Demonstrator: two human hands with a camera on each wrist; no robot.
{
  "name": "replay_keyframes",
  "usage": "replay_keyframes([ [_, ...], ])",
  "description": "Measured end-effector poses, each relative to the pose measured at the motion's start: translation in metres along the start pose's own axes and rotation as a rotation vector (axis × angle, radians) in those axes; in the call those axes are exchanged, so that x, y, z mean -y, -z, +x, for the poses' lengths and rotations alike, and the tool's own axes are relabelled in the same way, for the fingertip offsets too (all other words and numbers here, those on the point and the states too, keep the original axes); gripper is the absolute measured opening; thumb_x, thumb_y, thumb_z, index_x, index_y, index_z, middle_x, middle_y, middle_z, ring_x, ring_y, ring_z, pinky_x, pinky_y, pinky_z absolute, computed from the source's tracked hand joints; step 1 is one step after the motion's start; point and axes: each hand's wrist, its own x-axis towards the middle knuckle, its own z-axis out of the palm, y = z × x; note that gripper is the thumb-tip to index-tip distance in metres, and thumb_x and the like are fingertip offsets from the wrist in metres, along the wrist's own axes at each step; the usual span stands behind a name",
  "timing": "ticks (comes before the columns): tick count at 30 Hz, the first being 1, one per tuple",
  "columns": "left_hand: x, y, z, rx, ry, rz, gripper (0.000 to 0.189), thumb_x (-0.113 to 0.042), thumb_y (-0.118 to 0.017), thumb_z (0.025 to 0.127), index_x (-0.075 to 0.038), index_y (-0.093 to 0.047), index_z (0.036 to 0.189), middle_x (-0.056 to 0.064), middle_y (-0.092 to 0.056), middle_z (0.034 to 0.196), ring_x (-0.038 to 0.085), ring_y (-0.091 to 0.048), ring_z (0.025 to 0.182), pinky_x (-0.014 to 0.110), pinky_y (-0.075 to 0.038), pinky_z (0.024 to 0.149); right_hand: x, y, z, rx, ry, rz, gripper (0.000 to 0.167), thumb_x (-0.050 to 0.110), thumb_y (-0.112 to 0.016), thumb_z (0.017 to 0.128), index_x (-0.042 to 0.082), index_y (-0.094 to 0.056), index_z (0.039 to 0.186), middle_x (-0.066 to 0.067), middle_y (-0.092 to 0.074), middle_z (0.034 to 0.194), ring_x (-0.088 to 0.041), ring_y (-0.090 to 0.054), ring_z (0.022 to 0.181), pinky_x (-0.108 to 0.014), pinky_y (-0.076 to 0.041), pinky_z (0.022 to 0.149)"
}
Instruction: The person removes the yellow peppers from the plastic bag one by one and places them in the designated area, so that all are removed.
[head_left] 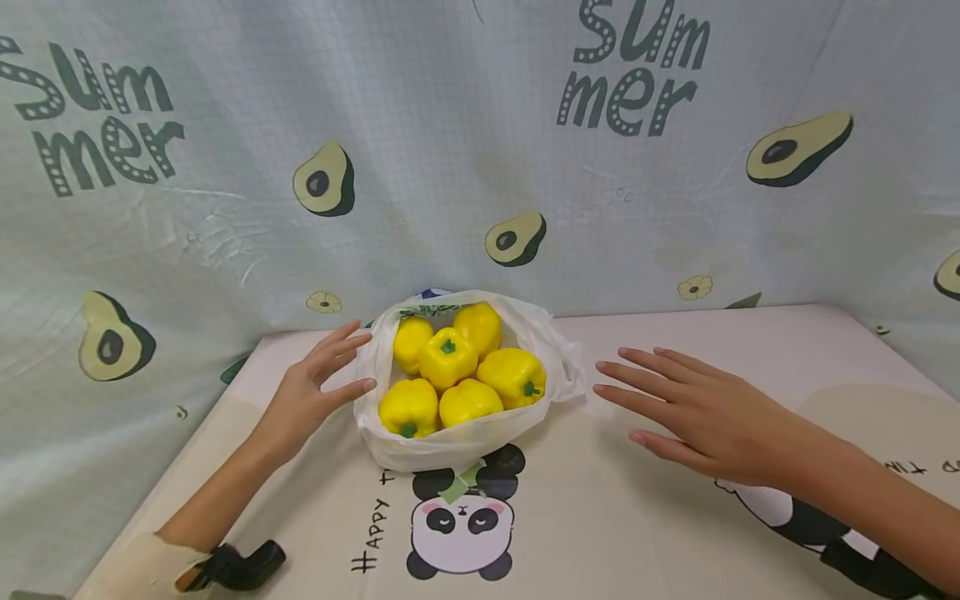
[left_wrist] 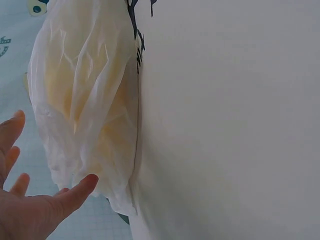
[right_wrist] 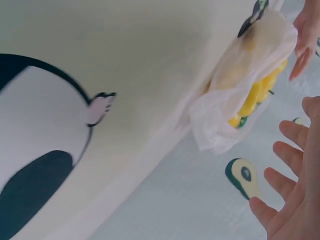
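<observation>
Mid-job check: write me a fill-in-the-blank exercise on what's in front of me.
1. The bell peppers all have ____ skins.
2. In the head view, the open bag shows ____ of them.
3. There, the bag lies ____ the left hand and the right hand.
4. The fruit printed on the backdrop is the ____.

Missing words: yellow; six; between; avocado.

Clock from head-view centre. White bag [head_left: 442,455], 6 o'clock: thin plastic by the look, semi-translucent, crinkled, soft sheen. Yellow peppers [head_left: 448,358] inside it: smooth, glossy skin, small highlights. Backdrop [head_left: 420,108], 12 o'clock: thin printed sheet, cloth or plastic, can't tell; creased, faint grid texture, low sheen. Table cover [head_left: 600,529], 5 o'clock: smooth, matt, printed. Black wrist piece [head_left: 251,567], between 7 and 8: plastic-looking, slightly shiny. Cream sleeve [head_left: 138,567], 8 o'clock: matt cloth.
</observation>
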Motion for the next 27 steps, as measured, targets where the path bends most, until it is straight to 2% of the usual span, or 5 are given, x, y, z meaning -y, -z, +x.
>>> replay_keyframes([
  [4, 0.002, -0.002, 0.002, 0.02, -0.003, -0.021, 0.063, -0.031, -0.072, 0.096, -0.02, -0.047, 0.153, -0.006, -0.023, 0.168, 0.043, -0.036, 0.146, 0.061, -0.044, 0.106, 0.002, 0.0, 0.009, 0.017, -0.007, 0.016, 0.067, 0.045, -0.063, 0.098, 0.027, -0.038, 0.158, 0.004, -0.032, 0.166, -0.025, -0.032, 0.15, -0.023, 0.008, 0.123],
  [7, 0.004, -0.002, 0.004, 0.027, -0.023, -0.022, 0.06, -0.03, -0.071, 0.097, -0.019, -0.049, 0.152, -0.006, -0.024, 0.168, 0.046, -0.037, 0.144, 0.06, -0.045, 0.105, 0.003, -0.001, 0.017, 0.034, -0.024, 0.035, 0.064, 0.046, -0.058, 0.101, 0.028, -0.038, 0.158, 0.006, -0.03, 0.166, -0.024, -0.031, 0.151, -0.038, -0.011, 0.127],
  [11, 0.006, -0.001, 0.007, 0.028, -0.039, 0.004, 0.054, -0.031, -0.069, 0.098, -0.02, -0.053, 0.149, -0.006, -0.027, 0.167, 0.046, -0.041, 0.142, 0.061, -0.044, 0.106, 0.003, -0.001, 0.026, 0.039, -0.038, 0.064, 0.061, 0.048, -0.053, 0.103, 0.027, -0.038, 0.158, 0.005, -0.031, 0.166, -0.025, -0.031, 0.151, -0.054, -0.035, 0.117],
  [19, 0.007, -0.002, 0.013, 0.061, -0.054, 0.016, 0.048, -0.033, -0.068, 0.099, -0.017, -0.059, 0.144, -0.003, -0.034, 0.164, 0.04, -0.039, 0.144, 0.062, -0.036, 0.113, 0.0, -0.006, 0.041, 0.01, -0.024, 0.106, 0.062, 0.042, -0.057, 0.102, 0.024, -0.038, 0.158, 0.003, -0.034, 0.165, -0.027, -0.031, 0.151, -0.054, -0.034, 0.118],
  [27, 0.016, -0.001, 0.022, 0.11, -0.005, 0.014, 0.05, -0.04, -0.067, 0.098, -0.018, -0.06, 0.143, -0.006, -0.033, 0.164, 0.041, -0.037, 0.146, 0.054, -0.055, 0.096, -0.003, -0.008, 0.06, 0.025, -0.048, 0.175, 0.062, 0.044, -0.054, 0.104, 0.022, -0.036, 0.159, 0.004, -0.033, 0.164, -0.025, -0.03, 0.152, -0.05, -0.031, 0.12],
])
